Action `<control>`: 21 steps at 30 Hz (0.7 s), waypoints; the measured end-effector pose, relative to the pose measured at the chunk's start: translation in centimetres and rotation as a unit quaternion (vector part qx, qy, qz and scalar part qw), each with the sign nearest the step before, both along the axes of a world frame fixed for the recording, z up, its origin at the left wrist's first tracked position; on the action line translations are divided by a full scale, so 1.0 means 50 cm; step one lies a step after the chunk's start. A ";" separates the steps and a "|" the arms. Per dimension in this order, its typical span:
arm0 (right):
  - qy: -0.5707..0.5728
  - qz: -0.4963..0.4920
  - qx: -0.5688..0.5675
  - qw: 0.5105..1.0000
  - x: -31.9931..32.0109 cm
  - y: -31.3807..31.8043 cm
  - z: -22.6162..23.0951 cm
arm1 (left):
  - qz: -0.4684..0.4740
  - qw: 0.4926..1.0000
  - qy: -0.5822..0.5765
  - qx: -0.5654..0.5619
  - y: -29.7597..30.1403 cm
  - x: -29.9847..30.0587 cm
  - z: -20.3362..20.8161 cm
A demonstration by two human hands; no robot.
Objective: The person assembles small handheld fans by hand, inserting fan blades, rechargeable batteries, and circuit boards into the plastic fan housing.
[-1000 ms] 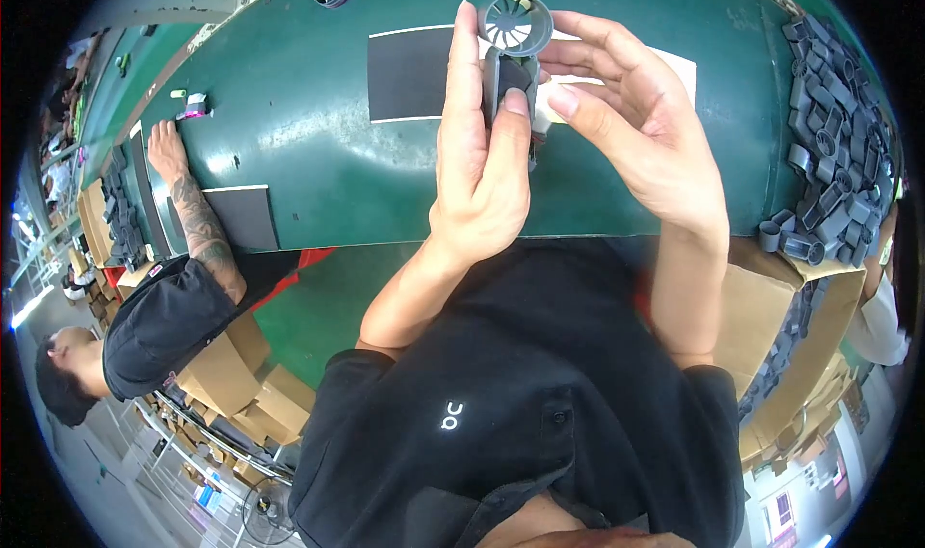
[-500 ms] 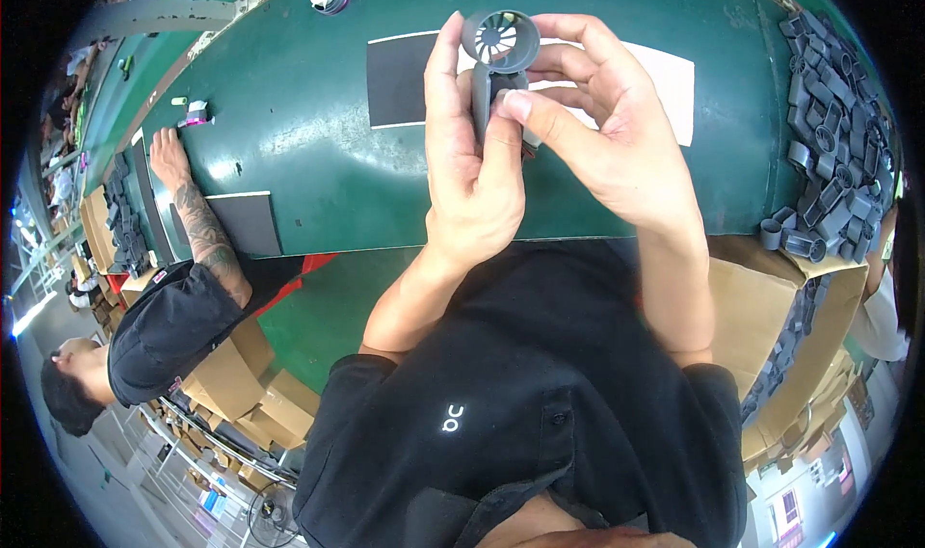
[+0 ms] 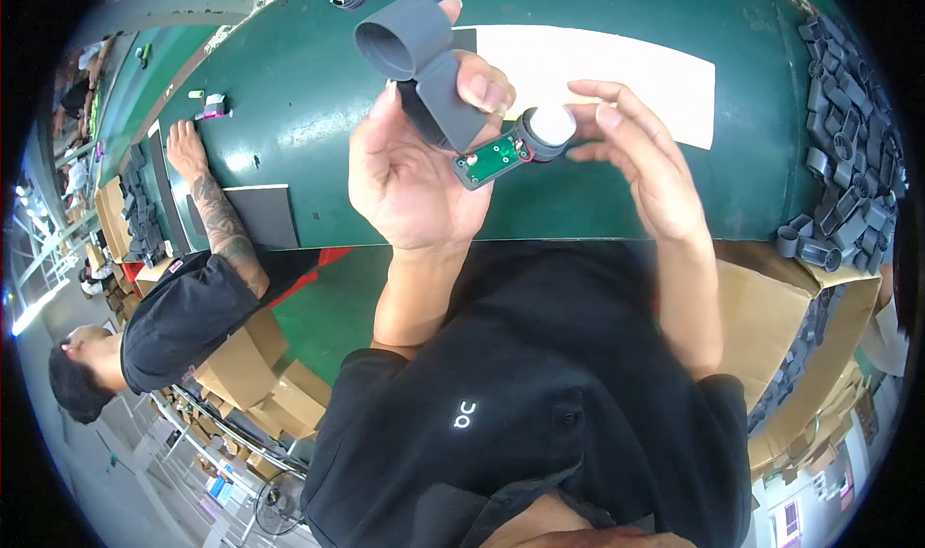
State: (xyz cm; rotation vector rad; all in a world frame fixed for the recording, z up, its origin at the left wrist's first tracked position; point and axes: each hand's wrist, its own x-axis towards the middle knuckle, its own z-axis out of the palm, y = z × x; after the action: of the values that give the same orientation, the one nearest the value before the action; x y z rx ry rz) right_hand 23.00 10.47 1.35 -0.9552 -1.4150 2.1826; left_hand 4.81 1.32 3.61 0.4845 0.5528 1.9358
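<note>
My left hand (image 3: 419, 187) is raised above the bench, its fingers wrapped round a grey plastic housing (image 3: 451, 95) with a wide round ring at its top. A green circuit board (image 3: 493, 162) in a dark frame hangs by the palm, beside the lower end of the housing. Joined to it by a reddish wire is a dark round part with a white cap (image 3: 552, 127). Right beside this cap, my right hand (image 3: 647, 158) has its fingers spread and curved. Whether a fingertip touches the round part cannot be made out.
A white sheet (image 3: 617, 76) lies on the green bench (image 3: 732, 191) behind my hands. Many grey housings (image 3: 848, 143) are heaped at the right end, above an open cardboard box (image 3: 742, 307). To the left, a co-worker's forearm (image 3: 220, 211) rests near a black sheet (image 3: 265, 218).
Half a second ago both hands were on the upright housing. Now the left hand holds it tilted to the left, the circuit board and white-capped part show, and the right hand has moved apart from the housing.
</note>
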 end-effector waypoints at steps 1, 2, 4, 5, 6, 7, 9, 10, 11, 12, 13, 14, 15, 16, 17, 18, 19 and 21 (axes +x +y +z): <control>0.000 -0.002 -0.001 1.000 0.003 -0.008 -0.003 | 0.009 1.000 -0.005 -0.001 0.000 0.001 0.001; 0.042 0.025 -0.053 0.997 0.004 -0.016 -0.005 | 0.007 1.000 -0.005 -0.002 0.001 0.003 0.000; 0.118 0.041 -0.100 0.987 -0.001 -0.034 -0.017 | 0.021 0.999 -0.047 0.012 0.004 0.008 -0.004; 0.117 0.039 -0.100 0.987 -0.006 -0.039 -0.018 | 0.019 0.999 -0.047 0.011 0.004 0.009 -0.008; 0.120 0.034 -0.074 0.989 -0.012 -0.042 -0.018 | 0.020 0.999 -0.037 0.008 0.003 0.007 -0.014; 0.123 0.029 -0.047 0.991 -0.015 -0.044 -0.020 | 0.020 0.999 -0.026 0.004 0.002 0.007 -0.018; 0.131 0.005 -0.081 0.988 -0.017 -0.038 -0.028 | 0.031 0.999 -0.005 -0.010 -0.003 0.008 -0.024; 0.139 -0.010 -0.069 0.988 -0.017 -0.033 -0.025 | 0.043 0.999 0.016 -0.024 -0.005 0.009 -0.024; 0.147 -0.025 -0.056 0.987 -0.018 -0.027 -0.020 | 0.043 0.999 0.016 -0.024 -0.008 0.013 -0.017; 0.143 -0.040 -0.057 0.987 -0.012 -0.017 -0.015 | 0.075 0.992 0.058 -0.079 -0.013 0.022 -0.007; 0.141 -0.041 -0.056 0.988 -0.012 -0.011 -0.006 | 0.107 0.980 0.100 -0.134 -0.016 0.028 -0.001; 0.157 -0.059 -0.021 0.986 -0.012 -0.005 0.003 | 0.074 0.989 0.060 -0.113 -0.029 0.021 -0.008; 0.172 -0.077 0.014 0.982 -0.011 0.000 0.014 | 0.073 0.989 0.058 -0.112 -0.034 0.026 -0.008; 0.132 -0.074 0.045 0.987 -0.009 0.007 0.024 | 0.048 0.988 0.081 -0.121 -0.039 0.031 -0.006; 0.130 -0.075 0.047 0.988 -0.010 0.009 0.023 | 0.022 0.986 0.104 -0.130 -0.043 0.035 -0.007; 0.114 -0.089 0.080 0.986 -0.013 0.014 0.020 | 0.013 0.986 0.103 -0.129 -0.044 0.037 -0.011; 0.098 -0.102 0.114 0.983 -0.015 0.016 0.020 | 0.010 0.987 0.102 -0.127 -0.046 0.037 -0.014; 0.086 -0.109 0.109 0.984 -0.022 0.017 0.032 | -0.021 0.970 0.183 -0.158 -0.049 0.036 -0.020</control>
State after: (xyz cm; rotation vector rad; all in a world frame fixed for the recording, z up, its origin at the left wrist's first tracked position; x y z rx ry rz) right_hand 21.89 11.29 2.93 -0.7818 -1.3636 1.8585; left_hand 6.61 -1.13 2.62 0.6449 1.0608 1.6831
